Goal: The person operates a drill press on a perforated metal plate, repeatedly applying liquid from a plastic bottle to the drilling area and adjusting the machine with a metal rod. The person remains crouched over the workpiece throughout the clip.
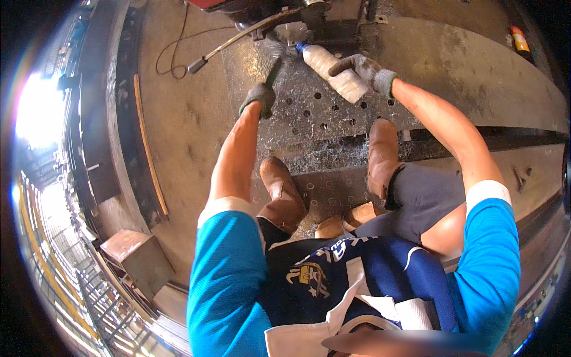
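Observation:
My left hand (pixel 259 99), in a grey work glove, is closed round the near end of a narrow dark strip (pixel 274 72). The strip points away from me toward the machine; its exact kind I cannot make out. To the right, my right hand (pixel 364 70), gloved too, grips a clear plastic bottle (pixel 324 64) with whitish contents and a blue cap. The bottle lies tilted, its cap end near the metal block (pixel 292 34) at the machine's base. Beneath both hands is a wet-looking metal plate (pixel 309 119) with several round holes and scattered shiny bits.
A long lever (pixel 244 37) with a dark grip sticks out from the machine (pixel 250 11) at the top. My brown boots (pixel 380 149) stand at the near side of the plate. A red-and-yellow bottle (pixel 520 40) is at far right, a metal box (pixel 134 253) at lower left.

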### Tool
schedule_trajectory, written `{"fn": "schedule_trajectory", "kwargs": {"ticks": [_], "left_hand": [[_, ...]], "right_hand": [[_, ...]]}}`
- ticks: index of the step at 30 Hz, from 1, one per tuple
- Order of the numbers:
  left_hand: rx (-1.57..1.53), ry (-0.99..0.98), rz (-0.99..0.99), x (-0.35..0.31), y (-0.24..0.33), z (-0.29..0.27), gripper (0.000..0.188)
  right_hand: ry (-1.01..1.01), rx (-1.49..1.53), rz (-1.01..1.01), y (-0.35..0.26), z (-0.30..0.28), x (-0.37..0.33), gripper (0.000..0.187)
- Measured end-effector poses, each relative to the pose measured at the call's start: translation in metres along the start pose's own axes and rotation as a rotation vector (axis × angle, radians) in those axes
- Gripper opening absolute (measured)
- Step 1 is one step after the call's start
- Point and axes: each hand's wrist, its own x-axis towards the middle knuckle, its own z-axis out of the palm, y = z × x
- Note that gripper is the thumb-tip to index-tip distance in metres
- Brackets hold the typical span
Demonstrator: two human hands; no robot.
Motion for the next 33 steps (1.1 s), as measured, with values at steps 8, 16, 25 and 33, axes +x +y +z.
{"fn": "schedule_trajectory", "kwargs": {"ticks": [8,16,25,33], "left_hand": [[0.545,-0.047,0.333,-0.100,-0.103,0.019,0.031],[-0.034,0.366,-0.322,-0.109,-0.214,-0.052,0.033],[-0.339,0.567,-0.056,-0.111,-0.144,0.146,0.033],[-0.094,0.157,0.135,-0.178,-0.066,0.250,0.023]], "right_hand": [[-0.259,0.360,0.130,-0.045,0.009,-0.014,0.028],[-0.143,0.117,0.250,-0.067,0.026,-0.014,0.019],[-0.140,0.104,0.272,-0.082,0.044,-0.003,0.024],[-0.149,0.407,0.331,-0.080,0.049,-0.010,0.022]]}}
